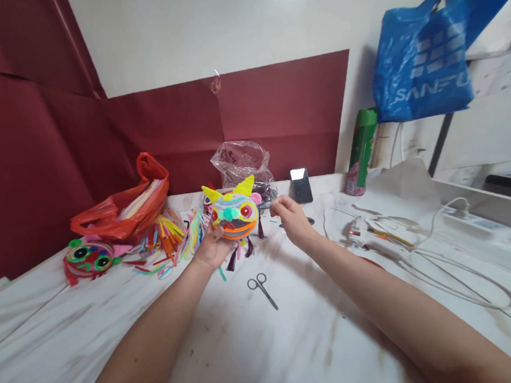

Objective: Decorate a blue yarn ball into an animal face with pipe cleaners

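Observation:
My left hand (211, 250) is closed on the lower left of a lion-head craft (236, 212), holding it up over the table. The craft has yellow horns, pink-red eyes, an orange mouth and dark purple tassels hanging from its sides and bottom. Just right of it, my right hand (290, 217) is raised with its fingers curled together in a pinch. Anything between those fingertips is too small or hidden to make out. On the tabletop below the craft lies a pair of scissors (263, 291), handles toward the craft.
At left are a second colourful craft head (89, 258), a red plastic bag (125, 207) and colourful strips (170, 235). Behind stand a clear plastic bag (246, 162) and a phone (301, 186). A green spray can (362, 153), a glue gun (371, 238) and cables occupy the right.

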Action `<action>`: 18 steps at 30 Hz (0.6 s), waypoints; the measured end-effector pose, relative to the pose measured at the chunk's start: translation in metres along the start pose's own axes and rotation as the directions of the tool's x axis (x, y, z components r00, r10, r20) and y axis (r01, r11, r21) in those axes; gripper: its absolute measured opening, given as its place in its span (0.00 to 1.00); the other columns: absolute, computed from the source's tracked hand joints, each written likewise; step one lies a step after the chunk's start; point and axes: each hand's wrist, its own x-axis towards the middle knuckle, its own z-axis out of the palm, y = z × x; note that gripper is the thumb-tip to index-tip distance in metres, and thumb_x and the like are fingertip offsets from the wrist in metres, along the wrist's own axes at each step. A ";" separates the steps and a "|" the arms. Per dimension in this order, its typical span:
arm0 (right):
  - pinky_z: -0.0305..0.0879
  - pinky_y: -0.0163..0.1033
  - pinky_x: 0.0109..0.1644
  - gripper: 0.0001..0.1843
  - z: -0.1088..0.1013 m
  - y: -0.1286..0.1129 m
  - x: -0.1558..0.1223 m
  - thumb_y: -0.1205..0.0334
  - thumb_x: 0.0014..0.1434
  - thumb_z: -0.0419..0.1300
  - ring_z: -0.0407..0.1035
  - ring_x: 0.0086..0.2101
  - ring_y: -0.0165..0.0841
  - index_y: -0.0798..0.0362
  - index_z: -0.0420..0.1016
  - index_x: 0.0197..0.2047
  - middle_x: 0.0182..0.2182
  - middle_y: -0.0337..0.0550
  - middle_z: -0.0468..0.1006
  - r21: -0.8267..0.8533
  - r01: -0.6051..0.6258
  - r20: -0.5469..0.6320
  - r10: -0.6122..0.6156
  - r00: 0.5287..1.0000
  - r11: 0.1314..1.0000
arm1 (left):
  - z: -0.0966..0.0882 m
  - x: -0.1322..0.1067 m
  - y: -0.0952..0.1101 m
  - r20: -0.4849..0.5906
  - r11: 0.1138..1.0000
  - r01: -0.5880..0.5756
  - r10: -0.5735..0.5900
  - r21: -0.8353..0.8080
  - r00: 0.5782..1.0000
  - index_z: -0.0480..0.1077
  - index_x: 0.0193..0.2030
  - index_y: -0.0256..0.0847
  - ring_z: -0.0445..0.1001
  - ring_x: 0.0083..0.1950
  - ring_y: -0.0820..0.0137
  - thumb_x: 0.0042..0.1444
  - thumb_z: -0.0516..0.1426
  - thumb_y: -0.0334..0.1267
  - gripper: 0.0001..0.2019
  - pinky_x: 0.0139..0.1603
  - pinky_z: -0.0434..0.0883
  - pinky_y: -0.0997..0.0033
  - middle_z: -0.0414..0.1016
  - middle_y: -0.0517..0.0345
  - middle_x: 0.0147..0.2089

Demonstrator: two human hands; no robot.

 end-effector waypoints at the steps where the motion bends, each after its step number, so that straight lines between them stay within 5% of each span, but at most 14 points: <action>1: 0.60 0.36 0.34 0.08 0.000 0.000 0.000 0.57 0.49 0.61 0.62 0.26 0.29 0.49 0.65 0.26 0.23 0.33 0.68 0.021 0.000 0.005 0.000 1.000 1.000 | 0.001 0.000 0.000 0.000 1.000 0.006 -0.006 0.006 1.000 0.69 0.46 0.43 0.76 0.42 0.60 0.37 0.70 0.43 0.27 0.39 0.72 0.61 0.79 0.54 0.42; 6: 0.63 0.38 0.37 0.11 0.000 0.003 0.000 0.52 0.49 0.61 0.65 0.28 0.30 0.51 0.69 0.26 0.24 0.36 0.71 -0.026 -0.016 0.012 0.016 1.000 1.000 | 0.003 -0.001 0.000 0.007 1.000 -0.022 0.022 -0.002 1.000 0.69 0.49 0.43 0.75 0.47 0.57 0.37 0.70 0.41 0.30 0.44 0.72 0.59 0.78 0.52 0.45; 13: 0.64 0.39 0.37 0.07 0.003 0.008 -0.007 0.56 0.50 0.63 0.66 0.29 0.31 0.50 0.72 0.29 0.27 0.38 0.74 -0.105 0.174 0.117 -0.162 0.980 0.979 | 0.001 0.001 -0.002 -0.004 0.999 -0.045 0.044 -0.018 0.999 0.69 0.49 0.43 0.75 0.49 0.58 0.38 0.70 0.42 0.29 0.47 0.72 0.59 0.78 0.52 0.46; 18: 0.64 0.40 0.37 0.07 0.008 0.004 -0.011 0.55 0.51 0.63 0.66 0.28 0.32 0.50 0.73 0.29 0.26 0.38 0.75 -0.129 0.173 0.133 -0.156 0.979 0.976 | 0.002 0.001 -0.002 0.018 0.999 -0.032 0.032 -0.021 0.999 0.71 0.48 0.42 0.75 0.50 0.57 0.39 0.69 0.44 0.28 0.49 0.72 0.58 0.79 0.52 0.45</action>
